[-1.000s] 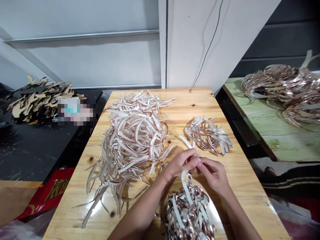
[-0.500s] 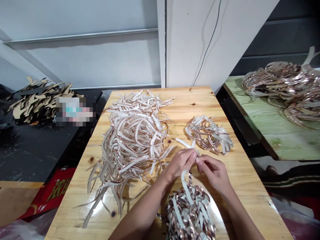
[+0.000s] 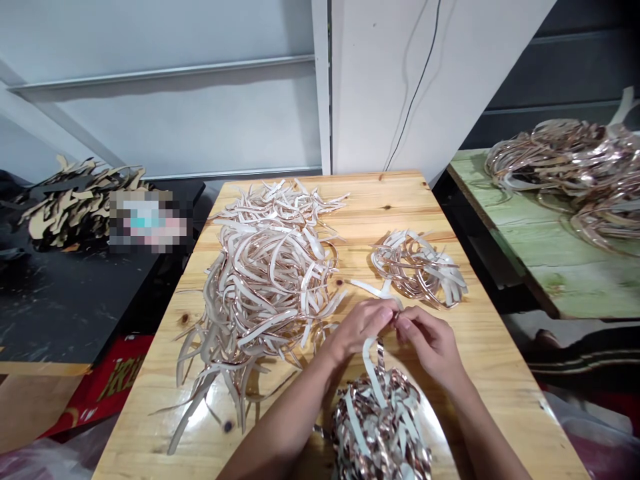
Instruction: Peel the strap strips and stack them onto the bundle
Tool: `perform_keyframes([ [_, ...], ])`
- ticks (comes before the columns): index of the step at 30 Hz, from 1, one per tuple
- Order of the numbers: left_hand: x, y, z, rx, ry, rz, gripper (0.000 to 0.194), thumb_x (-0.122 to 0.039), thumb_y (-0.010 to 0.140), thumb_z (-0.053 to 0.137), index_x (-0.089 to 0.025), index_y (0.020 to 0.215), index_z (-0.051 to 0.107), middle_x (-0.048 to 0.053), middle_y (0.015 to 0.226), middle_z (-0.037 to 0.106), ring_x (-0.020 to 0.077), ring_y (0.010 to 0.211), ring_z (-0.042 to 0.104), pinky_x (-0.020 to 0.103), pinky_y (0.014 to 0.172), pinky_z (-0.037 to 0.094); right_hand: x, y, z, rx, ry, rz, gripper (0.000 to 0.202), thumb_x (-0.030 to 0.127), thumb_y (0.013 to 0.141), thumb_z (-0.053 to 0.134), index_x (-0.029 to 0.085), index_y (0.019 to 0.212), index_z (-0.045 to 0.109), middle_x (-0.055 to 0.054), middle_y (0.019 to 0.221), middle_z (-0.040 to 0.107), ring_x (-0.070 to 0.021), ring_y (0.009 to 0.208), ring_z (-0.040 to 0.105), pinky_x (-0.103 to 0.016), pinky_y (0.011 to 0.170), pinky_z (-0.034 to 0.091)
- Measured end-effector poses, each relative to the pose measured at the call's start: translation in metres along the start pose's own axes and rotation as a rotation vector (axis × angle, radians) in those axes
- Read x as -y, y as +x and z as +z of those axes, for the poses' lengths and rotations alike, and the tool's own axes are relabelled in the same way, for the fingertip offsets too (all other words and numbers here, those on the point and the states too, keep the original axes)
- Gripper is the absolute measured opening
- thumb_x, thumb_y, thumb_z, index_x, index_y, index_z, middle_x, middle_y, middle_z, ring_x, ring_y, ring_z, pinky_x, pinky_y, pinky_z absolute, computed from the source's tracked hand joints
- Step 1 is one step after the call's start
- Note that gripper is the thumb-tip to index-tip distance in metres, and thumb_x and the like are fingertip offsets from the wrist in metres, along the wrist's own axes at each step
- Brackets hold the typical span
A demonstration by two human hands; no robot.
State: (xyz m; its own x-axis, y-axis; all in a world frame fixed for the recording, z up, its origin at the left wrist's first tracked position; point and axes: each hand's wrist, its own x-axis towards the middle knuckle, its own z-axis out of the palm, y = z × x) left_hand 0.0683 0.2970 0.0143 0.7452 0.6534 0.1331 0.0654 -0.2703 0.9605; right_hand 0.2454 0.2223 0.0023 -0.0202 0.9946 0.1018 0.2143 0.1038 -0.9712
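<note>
My left hand (image 3: 367, 323) and my right hand (image 3: 425, 339) meet over the wooden table, fingertips pinched close together on a narrow strip (image 3: 370, 288), white on one face. Its free ends stick out beyond my fingers; the spot where they pinch is mostly hidden. Below my hands lies a dense bundle of curled rose-gold and white strips (image 3: 383, 427), with one white strip and one shiny strip rising from it toward my hands. Just past my right hand sits a small coil of strips (image 3: 420, 270). Left of my hands spreads a large loose heap of similar strips (image 3: 270, 280).
The wooden table (image 3: 390, 193) stands against a white wall. On a green-topped table (image 3: 590, 287) at right lies another pile of shiny strips (image 3: 570, 160). A black table (image 3: 60, 300) at left holds tan and black scraps (image 3: 85, 207). Below it is a red box (image 3: 110, 380).
My fingertips have turned slightly at the pinch, where a darker, shiny bit now shows. Both hands stay nearly in place, and the piles have not moved.
</note>
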Motion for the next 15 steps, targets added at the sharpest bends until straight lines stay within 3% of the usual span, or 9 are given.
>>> perform_keyframes([
  [7, 0.0039, 0.0024, 0.0051, -0.037, 0.033, 0.021, 0.030, -0.038, 0.104, 0.045, -0.020, 0.082, 0.053, 0.002, 0.081, 0.060, 0.0157, 0.080, 0.055, 0.028, 0.079, 0.044, -0.0031, 0.0011, 0.0025, -0.052, 0.045, 0.060, 0.031, 0.037, 0.102, 0.059, 0.022, 0.075, 0.058, 0.001, 0.064, 0.057, -0.0157, 0.060, 0.054, -0.028, 0.060, 0.042],
  [15, 0.0032, 0.0040, 0.0014, -0.006, 0.062, 0.028, 0.039, -0.044, 0.107, 0.039, -0.019, 0.079, 0.051, 0.002, 0.080, 0.057, 0.0156, 0.077, 0.051, 0.028, 0.076, 0.042, -0.0086, 0.0016, 0.0037, -0.067, 0.017, 0.093, 0.032, 0.039, 0.100, 0.063, 0.022, 0.073, 0.056, 0.002, 0.064, 0.056, -0.0148, 0.059, 0.052, -0.027, 0.059, 0.041],
])
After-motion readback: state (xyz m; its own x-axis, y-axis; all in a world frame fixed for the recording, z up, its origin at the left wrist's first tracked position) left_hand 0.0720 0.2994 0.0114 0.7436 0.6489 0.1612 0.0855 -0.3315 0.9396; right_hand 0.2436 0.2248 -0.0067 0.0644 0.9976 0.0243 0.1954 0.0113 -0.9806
